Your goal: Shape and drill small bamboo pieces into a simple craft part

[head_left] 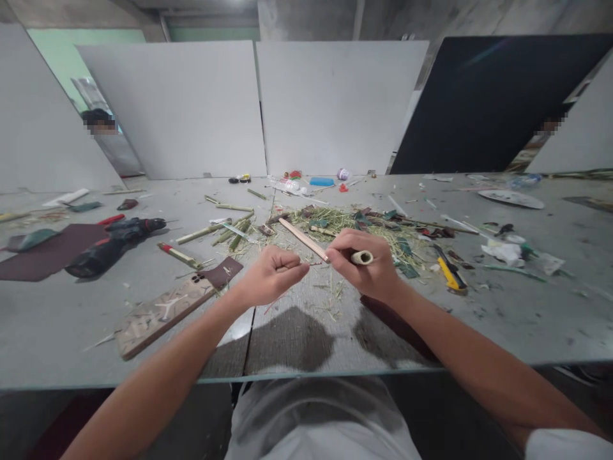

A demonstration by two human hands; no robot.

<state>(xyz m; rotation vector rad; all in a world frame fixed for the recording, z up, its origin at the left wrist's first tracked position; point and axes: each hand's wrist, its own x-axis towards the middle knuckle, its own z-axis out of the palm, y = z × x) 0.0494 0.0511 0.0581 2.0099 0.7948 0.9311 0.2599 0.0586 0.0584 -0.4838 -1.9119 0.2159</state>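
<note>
My right hand (368, 265) is closed around a hollow bamboo tube (363, 257), whose open end faces me. Its thumb and forefinger pinch beside the near end of a slim pale wooden stick (304, 239), which slants away to the left; whether they hold it I cannot tell. Over the table's middle, my left hand (275, 275) is closed, thumb against forefinger. A short, thin reddish strand (316, 263) shows between its fingertips and my right hand. Behind both hands lies a heap of green-yellow shavings (345, 220) with dark leaf-like scraps.
A cordless drill (112, 246), a phone in a patterned case (163, 313) and cut bamboo pieces (234, 233) lie to the left. On the right are a yellow utility knife (450, 271) and crumpled white paper (502, 252). White panels (340, 108) stand behind; two people are partly visible beyond.
</note>
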